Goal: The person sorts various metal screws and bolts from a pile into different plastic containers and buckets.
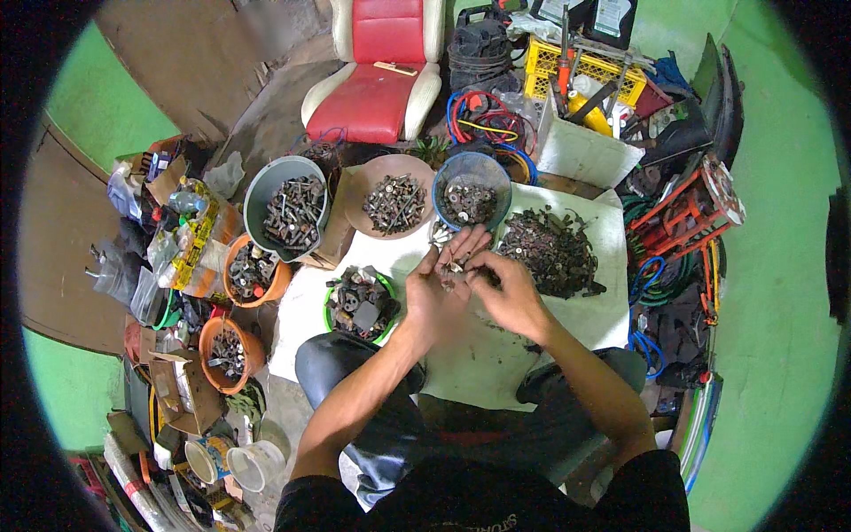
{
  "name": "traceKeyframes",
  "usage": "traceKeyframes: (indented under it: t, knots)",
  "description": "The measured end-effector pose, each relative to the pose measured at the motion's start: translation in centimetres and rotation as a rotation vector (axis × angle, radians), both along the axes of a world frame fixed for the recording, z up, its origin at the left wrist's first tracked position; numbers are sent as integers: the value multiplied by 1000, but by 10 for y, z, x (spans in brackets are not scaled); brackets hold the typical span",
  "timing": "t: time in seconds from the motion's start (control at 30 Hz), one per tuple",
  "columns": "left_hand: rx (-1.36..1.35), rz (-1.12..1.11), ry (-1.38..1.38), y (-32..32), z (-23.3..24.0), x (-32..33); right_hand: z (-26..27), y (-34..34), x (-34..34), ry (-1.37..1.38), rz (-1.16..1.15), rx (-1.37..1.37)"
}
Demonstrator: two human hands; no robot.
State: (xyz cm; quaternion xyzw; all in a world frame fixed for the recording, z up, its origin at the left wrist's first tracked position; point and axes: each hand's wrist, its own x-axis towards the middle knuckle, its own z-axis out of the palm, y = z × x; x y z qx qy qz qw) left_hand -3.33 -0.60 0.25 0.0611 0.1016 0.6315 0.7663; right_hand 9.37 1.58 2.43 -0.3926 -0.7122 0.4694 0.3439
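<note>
My left hand (425,287) is turned palm up and cups a few small metal parts (455,267). The fingertips of my right hand (510,289) reach over that palm at the parts; whether they pinch one is too small to tell. Just beyond the hands stands a blue mesh basket (435,193) with washers and nuts in it. A heap of dark, rusty small hardware (552,253) lies to the right on a white sheet (611,312). Left of my hands, a green-rimmed container (327,312) is full of dark plastic and metal parts.
A grey bucket (251,209) of bolts and a pinkish basin (359,176) of screws stand at the back left. Two orange pots, an upper pot (233,282) and a lower pot (256,359), hold more parts. A red-and-white seat (365,100) stands behind; an orange metal stand (685,213) is right.
</note>
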Motion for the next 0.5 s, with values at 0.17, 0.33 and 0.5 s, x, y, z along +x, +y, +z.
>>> traceKeyframes:
  t: [0.17, 0.33, 0.5]
  knots:
    - [-20, 2, -28, -1, -2, 0, 3, 7, 15, 720, -13, -934]
    - [-95, 6, 17, -2, -1, 2, 6, 9, 12, 295, 10, -484]
    - [94, -165, -68, -4, -14, 0, -6, 5, 1, -179, 74, 463]
